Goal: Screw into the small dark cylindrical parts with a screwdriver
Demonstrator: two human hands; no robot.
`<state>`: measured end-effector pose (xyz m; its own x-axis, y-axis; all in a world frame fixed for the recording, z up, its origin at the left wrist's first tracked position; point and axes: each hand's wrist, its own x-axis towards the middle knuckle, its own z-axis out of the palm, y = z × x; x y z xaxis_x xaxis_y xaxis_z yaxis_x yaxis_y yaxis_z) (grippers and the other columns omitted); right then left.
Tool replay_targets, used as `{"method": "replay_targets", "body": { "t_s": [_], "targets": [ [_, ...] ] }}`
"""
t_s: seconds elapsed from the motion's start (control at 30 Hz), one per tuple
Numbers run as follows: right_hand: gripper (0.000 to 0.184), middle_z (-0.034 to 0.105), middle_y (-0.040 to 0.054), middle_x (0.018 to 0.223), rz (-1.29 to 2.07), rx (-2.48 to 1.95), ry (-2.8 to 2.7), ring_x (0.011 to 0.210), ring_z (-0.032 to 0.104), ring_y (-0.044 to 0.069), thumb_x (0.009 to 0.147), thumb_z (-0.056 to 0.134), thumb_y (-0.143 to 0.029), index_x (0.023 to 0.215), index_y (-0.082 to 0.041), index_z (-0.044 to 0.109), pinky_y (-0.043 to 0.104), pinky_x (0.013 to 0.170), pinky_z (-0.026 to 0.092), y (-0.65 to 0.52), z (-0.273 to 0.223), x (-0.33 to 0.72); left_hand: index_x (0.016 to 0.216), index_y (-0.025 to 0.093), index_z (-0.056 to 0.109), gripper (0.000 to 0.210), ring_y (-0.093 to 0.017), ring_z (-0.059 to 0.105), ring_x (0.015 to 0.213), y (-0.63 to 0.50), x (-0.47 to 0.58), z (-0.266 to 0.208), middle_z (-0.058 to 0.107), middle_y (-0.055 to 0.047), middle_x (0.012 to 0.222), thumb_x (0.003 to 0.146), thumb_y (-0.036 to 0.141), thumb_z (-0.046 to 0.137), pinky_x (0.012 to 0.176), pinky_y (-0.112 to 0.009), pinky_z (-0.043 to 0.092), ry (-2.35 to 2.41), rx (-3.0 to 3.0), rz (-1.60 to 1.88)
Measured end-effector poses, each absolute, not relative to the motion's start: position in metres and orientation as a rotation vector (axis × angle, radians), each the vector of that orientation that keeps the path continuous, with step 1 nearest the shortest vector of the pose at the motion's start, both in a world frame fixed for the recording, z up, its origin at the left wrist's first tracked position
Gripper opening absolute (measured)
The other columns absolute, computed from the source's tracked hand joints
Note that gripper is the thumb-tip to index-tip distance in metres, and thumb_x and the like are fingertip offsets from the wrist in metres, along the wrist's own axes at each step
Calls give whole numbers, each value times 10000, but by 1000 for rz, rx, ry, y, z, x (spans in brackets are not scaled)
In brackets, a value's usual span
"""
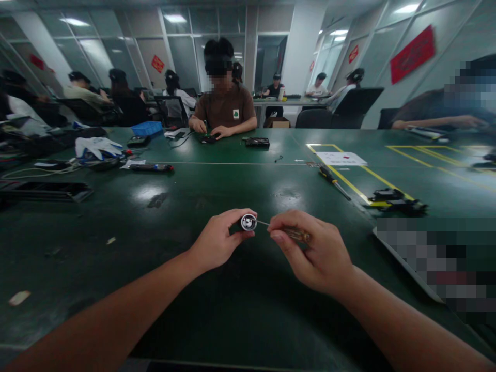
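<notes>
"Glass partitions (185, 58) span the top of the frame, and a green desk (182, 325) fills most of what's below. Where's the part being worked on?"

"Near the centre: a small metal-rimmed cylinder (248, 222), its open end towards us. The left grip (219, 240) pinches it, fingers above and thumb below."

"And the right grip (321, 253)?"

"Closed around the amber handle of a slim screwdriver (299, 235), just right of centre. The shaft runs left to the cylinder's rim; I can't tell whether its tip touches anything inside."

"So which step is this?"

"I'd judge it to be tool work at the open end. The next move seems to call for a firm left pinch and a fine, controlled right wrist."

"How are the arms posed?"

"The left forearm (116, 310) slants up from the lower left corner, the right forearm (406, 315) from the lower right. They converge at the middle, both grips above the desk, the right one's knuckles up and thumb beneath the handle."

"Any other tool?"

"Another screwdriver (334, 182), yellow and black, lies at the right, beyond the right grip."
</notes>
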<state>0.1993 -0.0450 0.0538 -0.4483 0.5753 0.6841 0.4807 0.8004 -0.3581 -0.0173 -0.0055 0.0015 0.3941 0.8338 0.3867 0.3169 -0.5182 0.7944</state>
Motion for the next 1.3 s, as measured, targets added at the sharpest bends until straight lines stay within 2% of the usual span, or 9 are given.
{"method": "replay_targets", "body": {
  "t_s": [0.33,1.3],
  "targets": [
    [69,686,27,892,123,-744,-2118,786,663,148,953,577,-186,1017,-201,598,258,706,495,-48,54,197,1203,214,673,327,-228,665,1134,-7,-17,4,715,-59,1203,881,256,713,1046,-403,505,1010,2047,1086],
    [66,702,35,865,167,-704,-2198,751,659,161,953,555,-200,1007,-211,592,278,708,521,-51,59,198,1199,224,670,323,-235,670,1132,-7,-16,2,716,-59,1205,893,323,700,1049,-405,502,1007,2042,1077]
  ]
}}
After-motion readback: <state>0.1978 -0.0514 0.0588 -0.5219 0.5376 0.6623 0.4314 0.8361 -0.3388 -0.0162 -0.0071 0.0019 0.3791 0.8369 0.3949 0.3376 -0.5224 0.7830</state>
